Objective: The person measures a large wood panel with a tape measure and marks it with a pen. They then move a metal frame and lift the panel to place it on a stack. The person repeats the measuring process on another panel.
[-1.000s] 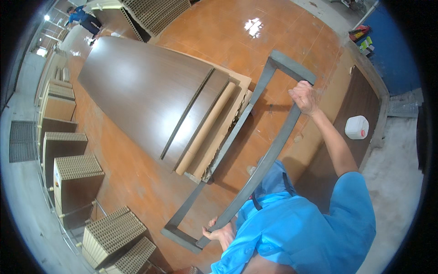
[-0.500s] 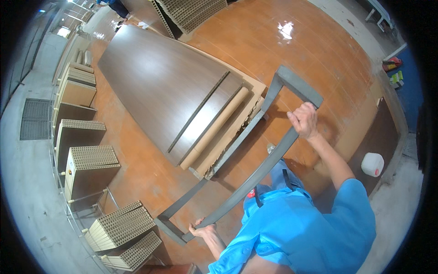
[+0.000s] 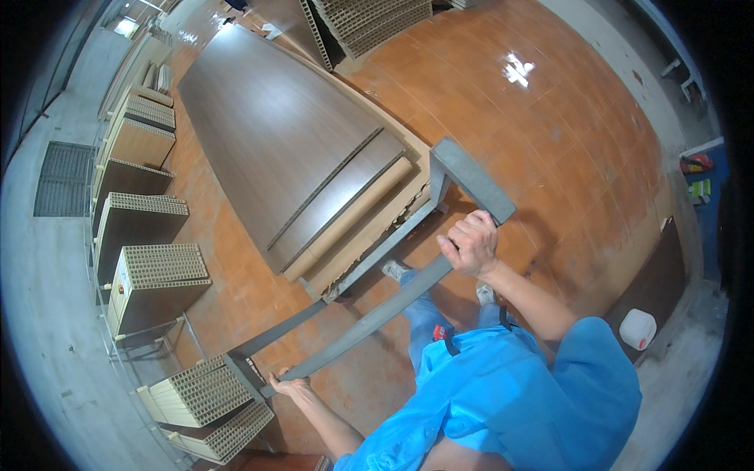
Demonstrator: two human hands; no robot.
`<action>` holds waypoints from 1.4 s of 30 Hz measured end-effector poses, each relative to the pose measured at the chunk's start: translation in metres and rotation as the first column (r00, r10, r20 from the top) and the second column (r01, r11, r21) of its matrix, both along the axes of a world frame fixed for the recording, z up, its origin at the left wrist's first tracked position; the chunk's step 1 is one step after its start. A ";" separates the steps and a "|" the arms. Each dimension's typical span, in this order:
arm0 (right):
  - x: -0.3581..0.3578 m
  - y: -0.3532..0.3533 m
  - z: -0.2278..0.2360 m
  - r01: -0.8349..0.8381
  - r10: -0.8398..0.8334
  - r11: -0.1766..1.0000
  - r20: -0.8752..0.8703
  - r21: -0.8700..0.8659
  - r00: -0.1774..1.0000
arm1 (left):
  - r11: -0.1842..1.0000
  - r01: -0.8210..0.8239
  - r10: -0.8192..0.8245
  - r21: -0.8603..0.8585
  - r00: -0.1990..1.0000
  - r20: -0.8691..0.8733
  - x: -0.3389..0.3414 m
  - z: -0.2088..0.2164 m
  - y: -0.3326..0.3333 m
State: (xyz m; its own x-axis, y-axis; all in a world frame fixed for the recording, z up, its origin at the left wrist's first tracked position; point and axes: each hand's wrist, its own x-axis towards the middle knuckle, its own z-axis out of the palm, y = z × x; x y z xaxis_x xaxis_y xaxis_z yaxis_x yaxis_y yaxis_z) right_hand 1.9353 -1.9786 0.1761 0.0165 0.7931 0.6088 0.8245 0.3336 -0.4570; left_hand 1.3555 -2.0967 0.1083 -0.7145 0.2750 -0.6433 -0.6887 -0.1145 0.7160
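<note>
I hold a large grey metal frame (image 3: 377, 312), flat-barred and squared at its corners, across the front of my body. My right hand (image 3: 473, 243) is closed round its near bar, close to the right corner. At the left end of the same bar, my left hand (image 3: 290, 385) grips near the corner. The frame's far bar runs along the near end of a long stack of dark brown panels (image 3: 275, 133); whether it is joined to anything there I cannot tell. A brown cardboard roll (image 3: 353, 216) and a narrow dark strip (image 3: 326, 188) lie on the stack.
Hollow-core panels (image 3: 161, 267) stand in a metal rack along the left. More hollow-core panels (image 3: 369, 23) are piled at the back. A white plastic jug (image 3: 638, 329) stands on the right by a dark board (image 3: 640, 286). The floor (image 3: 565, 149) is orange and glossy.
Both hands and the frame have shifted left in view, and the frame's right end sits lower. Both my shoes now show beneath the frame. The grip of both hands stays the same.
</note>
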 end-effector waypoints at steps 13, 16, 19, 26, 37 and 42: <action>0.019 -0.021 0.013 -0.074 0.072 0.995 0.026 0.064 0.997 | 0.989 -0.034 0.044 0.147 0.997 -0.069 0.019 0.010 0.020; 0.024 -0.026 0.021 -0.099 0.097 0.987 0.028 0.129 0.995 | 0.994 -0.047 0.051 0.102 0.998 -0.043 0.018 0.025 0.024; 0.028 -0.031 0.024 -0.144 0.142 0.982 0.027 0.119 0.989 | 0.989 -0.035 0.042 0.146 0.998 -0.045 0.045 0.040 0.029; 0.023 -0.041 0.036 -0.263 0.266 0.961 -0.029 0.084 0.963 | 0.748 0.120 -0.316 0.653 0.930 0.191 0.299 0.046 0.053; 0.185 -0.097 0.035 -0.618 0.585 0.785 -0.278 -0.042 0.762 | 0.833 -0.011 -0.130 0.553 0.968 0.215 0.409 0.065 0.156; 0.332 -0.116 -0.011 -0.254 0.122 0.886 -0.333 -0.388 0.935 | 0.932 0.091 -0.107 0.350 0.994 0.029 0.377 0.067 0.178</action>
State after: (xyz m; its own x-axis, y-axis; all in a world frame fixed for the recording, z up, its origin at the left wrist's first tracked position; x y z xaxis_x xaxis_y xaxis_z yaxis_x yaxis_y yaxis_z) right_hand 2.2674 -2.0942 0.1652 -0.0349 0.9772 0.2095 0.5730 0.1913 -0.7969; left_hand 1.7329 -1.9187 0.1749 -0.6436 0.5554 -0.5266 -0.7410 -0.2801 0.6103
